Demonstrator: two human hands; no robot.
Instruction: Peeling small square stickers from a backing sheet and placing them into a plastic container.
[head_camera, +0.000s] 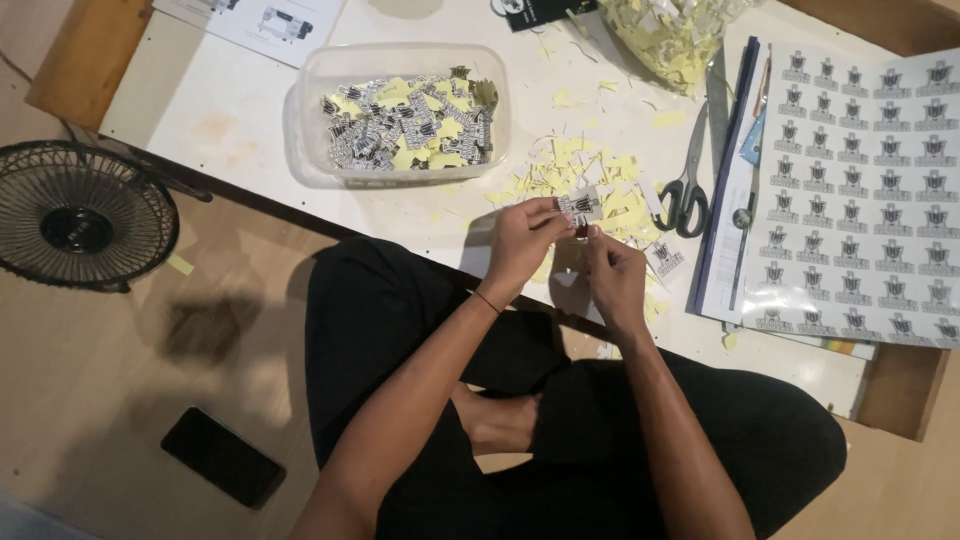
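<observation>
Both hands meet over the near edge of the bench. The left hand pinches a small cut sticker, black print on white, between thumb and fingertips, fingers curled closed around its left edge. The right hand sits just beside it, its fingertips drawn together at the sticker's lower edge; what exactly they grip is too small to tell. The sticker is held just above the bench, over a scatter of yellow paper scraps.

Behind the hands stands a clear plastic tub holding many cut stickers mixed with yellow bits. Scissors with grey handles lie to the right, close to a large sheet of printed stickers resting on a stack of paper. One loose sticker lies near the right hand. A heap of yellow trimmings sits at the far edge. On the floor, a small black fan stands to the left and a dark phone lies nearer the person's knee.
</observation>
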